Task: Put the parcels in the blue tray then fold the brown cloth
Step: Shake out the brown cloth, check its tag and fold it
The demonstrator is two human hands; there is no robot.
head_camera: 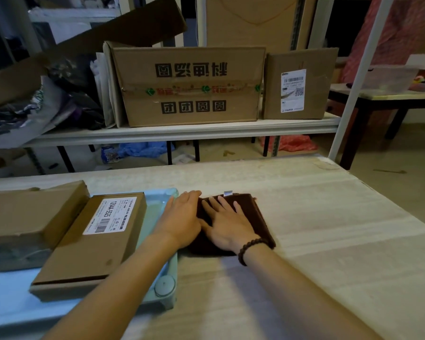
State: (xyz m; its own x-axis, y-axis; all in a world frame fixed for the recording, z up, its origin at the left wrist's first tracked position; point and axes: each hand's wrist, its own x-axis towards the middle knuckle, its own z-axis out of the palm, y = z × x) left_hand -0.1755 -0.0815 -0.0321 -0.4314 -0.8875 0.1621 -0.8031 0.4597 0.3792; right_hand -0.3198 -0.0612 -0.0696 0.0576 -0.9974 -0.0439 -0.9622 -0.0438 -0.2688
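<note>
The brown cloth [254, 213] lies folded into a small rectangle on the table, just right of the blue tray [166, 285]. My right hand [227, 223] lies flat on top of it, fingers spread. My left hand [182, 218] rests at the cloth's left edge, over the tray's rim; its fingertips are hidden at the fold. Two brown cardboard parcels sit in the tray: a flat one with a white label [96, 244] and a thicker one [27, 222] to its left.
The pale table [329, 241] stretches to the right and front. Behind it a white shelf [182, 132] carries two large cardboard boxes [189, 87] and crumpled bags. A white shelf post [351, 94] stands at the table's far right corner.
</note>
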